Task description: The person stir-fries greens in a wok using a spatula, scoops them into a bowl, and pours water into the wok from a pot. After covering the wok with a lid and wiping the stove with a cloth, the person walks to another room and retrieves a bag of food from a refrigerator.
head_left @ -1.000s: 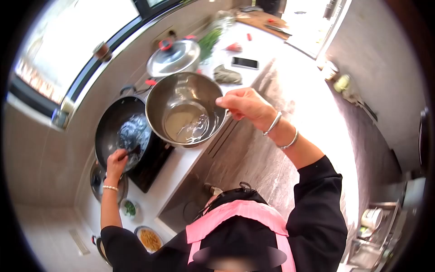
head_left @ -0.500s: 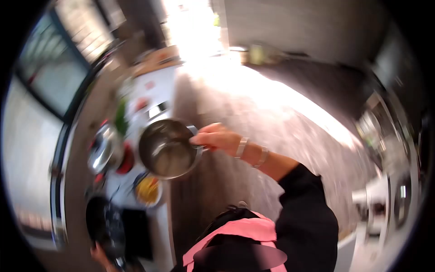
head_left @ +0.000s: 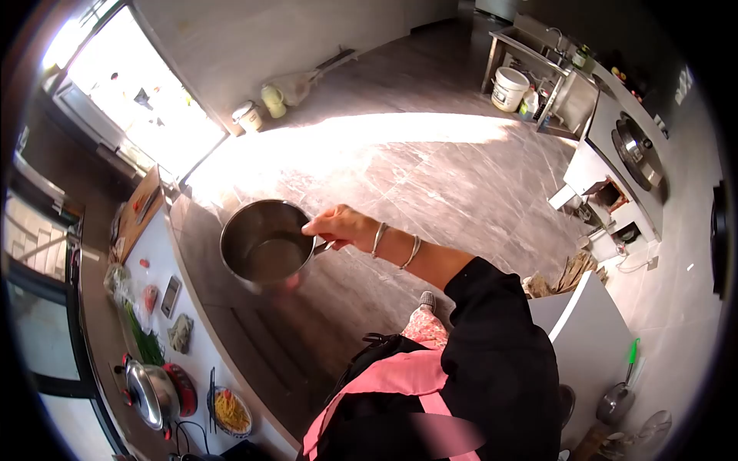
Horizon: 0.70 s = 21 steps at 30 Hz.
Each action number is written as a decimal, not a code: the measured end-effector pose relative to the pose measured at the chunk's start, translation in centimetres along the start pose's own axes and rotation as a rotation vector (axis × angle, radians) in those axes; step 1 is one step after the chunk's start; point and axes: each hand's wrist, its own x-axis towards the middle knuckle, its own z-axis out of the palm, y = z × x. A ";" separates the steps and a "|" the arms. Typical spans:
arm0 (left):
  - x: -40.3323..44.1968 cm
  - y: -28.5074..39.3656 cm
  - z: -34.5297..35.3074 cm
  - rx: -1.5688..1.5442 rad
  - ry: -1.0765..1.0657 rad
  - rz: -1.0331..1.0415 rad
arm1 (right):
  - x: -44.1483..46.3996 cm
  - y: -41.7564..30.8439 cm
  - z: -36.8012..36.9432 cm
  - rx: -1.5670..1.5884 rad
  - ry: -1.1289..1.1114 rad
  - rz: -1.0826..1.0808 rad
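Note:
My right hand (head_left: 342, 227) is closed round the side handle of a stainless steel pot (head_left: 270, 269). The pot hangs over the floor beside the counter, its open top tilted towards me, and its inside looks bare apart from shiny reflections. My left hand is out of view. On the white counter (head_left: 196, 303) at left stand a lidded steel pot (head_left: 150, 393) on a red base and a plate of yellow shredded food (head_left: 231, 413) with chopsticks (head_left: 212, 399) beside it.
Green vegetables (head_left: 146, 338), a phone (head_left: 171, 296) and a wooden cutting board (head_left: 140, 211) lie along the counter. Across the tiled floor are a metal sink (head_left: 530, 46), a white bucket (head_left: 509, 88) and a cooking stove (head_left: 626, 169). Firewood (head_left: 573, 273) sits behind a white partition (head_left: 592, 319).
My view has swung right, towards the sink and stove. The held pot has moved off the counter's edge over the floor. My left hand, earlier at a black pan's handle, has left the view.

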 end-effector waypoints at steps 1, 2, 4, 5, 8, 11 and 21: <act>0.9 -2.4 0.0 -0.022 0.011 -0.062 | -0.4 -0.3 -2.7 -0.014 0.057 -0.006; 2.2 -4.7 -0.1 -0.041 0.026 -0.138 | -0.7 -0.3 -5.2 0.003 0.070 -0.040; 4.6 -11.6 -0.8 -0.069 0.038 -0.290 | -1.7 -1.2 -11.5 0.001 0.147 -0.083; 5.5 -17.0 -0.5 -0.020 -0.025 -0.426 | -2.5 -1.8 -14.3 -0.031 0.240 -0.106; 7.2 -31.3 0.7 -0.079 0.063 -0.557 | -5.4 -3.3 -24.0 -0.005 0.375 -0.140; 9.9 -43.1 1.0 -0.030 0.058 -0.713 | -8.8 -4.5 -32.6 0.030 0.535 -0.182; 19.7 -81.1 -3.6 -0.103 0.094 -1.173 | -18.5 -6.0 -61.5 0.277 1.243 -0.216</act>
